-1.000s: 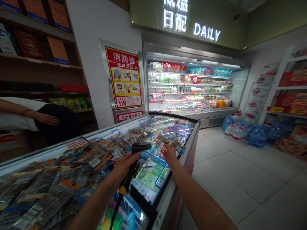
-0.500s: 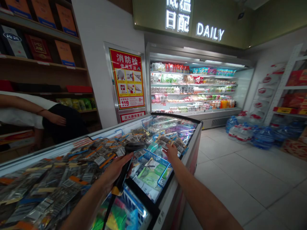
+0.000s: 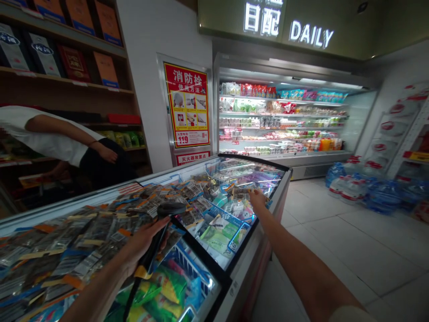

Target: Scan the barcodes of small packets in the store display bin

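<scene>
The left hand [image 3: 148, 239] was wrapped around the handle of a black and yellow scanner [image 3: 152, 251], the thumb lying along its upper side and the cord hanging down. The right hand [image 3: 257, 201] reached across the far part of the freezer [image 3: 283, 192], fingers bent at the near end of a packet [image 3: 241, 193] that lay over the glass top; whether they pinched it or only touched it could not be told. A heap of small clear packets [image 3: 90, 232] covered the left side of the glass, and the scanner's head hid some of them. Another packet [image 3: 173, 237] showed just beside the scanner's handle. A black crossbar [image 3: 204, 250] ran between the two hands; under the glass, a blue basket [image 3: 234, 217] with green bags [image 3: 217, 235] stood beyond it, and yellow and green bags [image 3: 170, 286] lay on the near side. Across the freezer, to the left, a person [image 3: 56, 134] in a white top bent by wooden shelves with boxes [image 3: 106, 71]. A red poster [image 3: 189, 105] hung on the wall, beside a lit, well-stocked fridge [image 3: 261, 161] under a DAILY sign [image 3: 311, 35]. Large water bottles [image 3: 384, 197] stood on the tiled floor [image 3: 328, 237] to the right, well apart from both hands.
</scene>
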`<control>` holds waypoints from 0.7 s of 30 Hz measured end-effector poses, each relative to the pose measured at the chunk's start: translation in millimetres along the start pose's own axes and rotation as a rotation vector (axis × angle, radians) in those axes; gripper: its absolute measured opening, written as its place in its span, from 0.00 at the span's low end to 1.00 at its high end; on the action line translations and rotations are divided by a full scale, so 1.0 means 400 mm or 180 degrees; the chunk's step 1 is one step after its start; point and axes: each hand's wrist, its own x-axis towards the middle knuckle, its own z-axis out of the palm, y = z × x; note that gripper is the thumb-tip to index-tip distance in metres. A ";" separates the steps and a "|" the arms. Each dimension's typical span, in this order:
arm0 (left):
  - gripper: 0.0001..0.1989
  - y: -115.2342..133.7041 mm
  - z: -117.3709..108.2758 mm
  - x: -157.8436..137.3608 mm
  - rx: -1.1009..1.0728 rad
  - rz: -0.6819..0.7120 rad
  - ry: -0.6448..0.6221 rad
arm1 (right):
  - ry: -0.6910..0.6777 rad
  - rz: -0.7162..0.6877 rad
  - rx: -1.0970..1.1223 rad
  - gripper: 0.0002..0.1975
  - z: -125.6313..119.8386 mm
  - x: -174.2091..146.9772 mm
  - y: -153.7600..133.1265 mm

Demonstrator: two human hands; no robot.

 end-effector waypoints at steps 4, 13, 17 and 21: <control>0.21 0.002 0.005 0.002 -0.0056 -0.0042 0.0015 | 0.0303 -0.0348 -0.0533 0.08 -0.009 -0.019 -0.031; 0.21 -0.003 -0.006 0.016 -0.0075 -0.0058 -0.0027 | -0.0830 -0.1048 -0.1137 0.07 0.105 -0.174 -0.012; 0.21 -0.001 -0.013 0.013 -0.0058 -0.0051 -0.0078 | -0.1751 -0.1352 -0.1248 0.07 0.174 -0.237 -0.005; 0.20 0.001 -0.015 0.011 -0.0028 -0.0033 -0.0149 | -0.2568 -0.1751 -0.1633 0.09 0.179 -0.267 -0.013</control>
